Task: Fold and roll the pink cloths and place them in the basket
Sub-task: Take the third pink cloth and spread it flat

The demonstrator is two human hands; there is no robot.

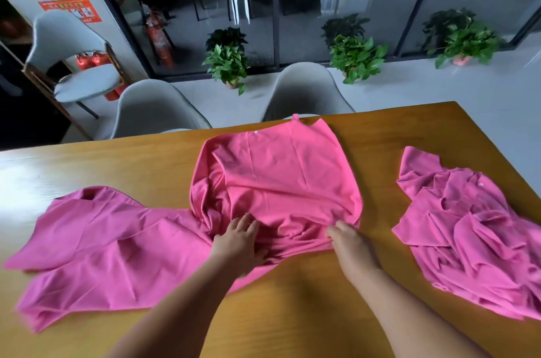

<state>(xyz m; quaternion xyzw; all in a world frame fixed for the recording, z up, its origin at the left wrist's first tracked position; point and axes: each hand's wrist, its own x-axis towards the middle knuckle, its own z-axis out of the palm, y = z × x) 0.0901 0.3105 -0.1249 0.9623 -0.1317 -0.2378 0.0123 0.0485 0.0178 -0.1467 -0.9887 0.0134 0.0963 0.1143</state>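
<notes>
A pink cloth (281, 173) lies partly spread in the middle of the wooden table (304, 299), its near edge bunched into wrinkles. My left hand (238, 243) rests flat on that bunched edge with fingers spread. My right hand (349, 243) pinches the cloth's near right edge between thumb and fingers. A second pink cloth (96, 243) lies crumpled to the left, touching the middle one. A third pink cloth (471, 237) sits in a rumpled heap on the right. No basket is in view.
Two grey chairs (155, 110) (304, 91) stand at the table's far edge, a third (73, 64) further left. Potted plants (228, 64) line the floor by a glass wall. The table's right edge runs past the right heap.
</notes>
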